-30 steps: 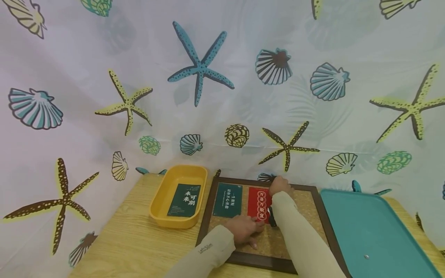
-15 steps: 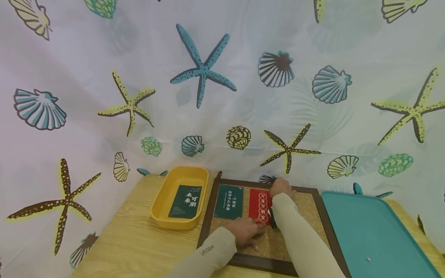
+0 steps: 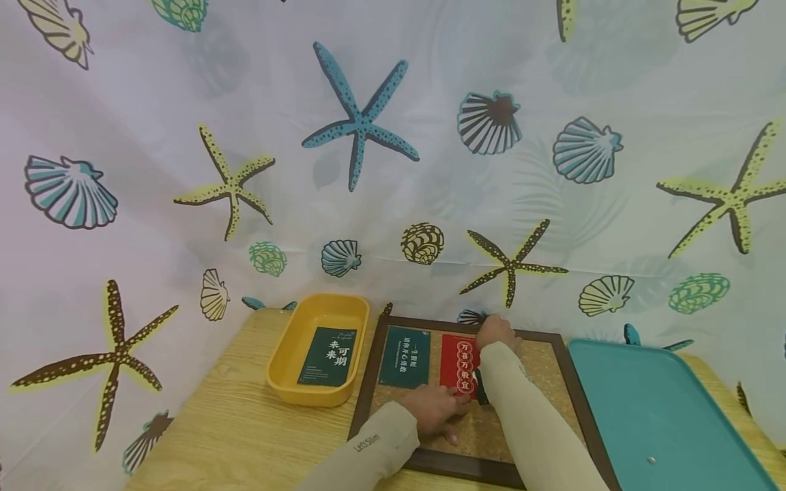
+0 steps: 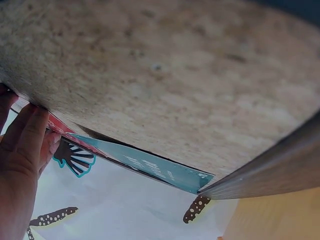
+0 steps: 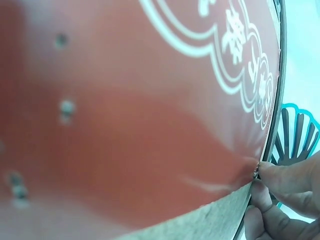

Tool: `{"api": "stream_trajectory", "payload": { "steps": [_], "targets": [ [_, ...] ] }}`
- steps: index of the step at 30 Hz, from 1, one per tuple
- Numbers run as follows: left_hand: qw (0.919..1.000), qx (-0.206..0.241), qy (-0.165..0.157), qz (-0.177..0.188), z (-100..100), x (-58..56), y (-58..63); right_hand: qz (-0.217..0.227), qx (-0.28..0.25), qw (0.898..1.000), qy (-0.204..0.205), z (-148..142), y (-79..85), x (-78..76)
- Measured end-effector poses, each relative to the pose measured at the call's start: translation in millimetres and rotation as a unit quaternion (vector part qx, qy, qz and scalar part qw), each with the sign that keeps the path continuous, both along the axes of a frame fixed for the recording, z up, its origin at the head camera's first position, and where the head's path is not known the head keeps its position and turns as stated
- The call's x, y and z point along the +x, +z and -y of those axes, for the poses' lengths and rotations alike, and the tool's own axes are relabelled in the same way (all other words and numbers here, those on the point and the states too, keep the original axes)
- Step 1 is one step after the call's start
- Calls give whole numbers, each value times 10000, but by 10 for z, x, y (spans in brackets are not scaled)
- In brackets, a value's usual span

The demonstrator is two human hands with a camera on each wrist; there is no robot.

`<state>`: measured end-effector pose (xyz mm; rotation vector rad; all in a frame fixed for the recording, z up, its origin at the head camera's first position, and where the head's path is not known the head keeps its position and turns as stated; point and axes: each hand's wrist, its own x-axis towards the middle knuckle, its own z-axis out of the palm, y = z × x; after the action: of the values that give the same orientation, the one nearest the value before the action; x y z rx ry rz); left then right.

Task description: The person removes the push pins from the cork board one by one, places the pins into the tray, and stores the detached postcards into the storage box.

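Note:
A red card (image 3: 457,361) with white lettering lies on a cork board (image 3: 491,429) in a dark brown frame. My left hand (image 3: 433,409) rests at the card's lower edge, fingers extended onto it. At the card's upper right corner, my right hand (image 3: 499,332) pinches a small shiny thumbtack (image 5: 256,170) between thumb and finger, right against the card. The thumbtack is mostly hidden by the fingertips. A dark green card (image 3: 405,357) lies on the board to the left of the red one. My right sleeve covers part of the board.
Left of the board stands a yellow bin (image 3: 282,382) with another green card (image 3: 327,356) in it. A teal tray (image 3: 663,402) lies to the right, with a small shiny thumbtack (image 3: 651,459) on it. Behind the wooden table (image 3: 227,409) hangs a patterned curtain (image 3: 393,191).
The head view has shifted slightly, so everything sits a little lower and to the right. Both hands keep their places on the red card.

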<state>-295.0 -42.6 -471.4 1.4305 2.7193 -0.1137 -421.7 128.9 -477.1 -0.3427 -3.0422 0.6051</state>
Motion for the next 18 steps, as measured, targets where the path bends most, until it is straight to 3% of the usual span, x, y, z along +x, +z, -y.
{"api": "stream_trajectory", "payload": {
  "steps": [18],
  "targets": [
    [10000, 6, -42, -68, -18, -13, -4, -168, -52, 9998, -101, 17, -6, 19]
  ]
}}
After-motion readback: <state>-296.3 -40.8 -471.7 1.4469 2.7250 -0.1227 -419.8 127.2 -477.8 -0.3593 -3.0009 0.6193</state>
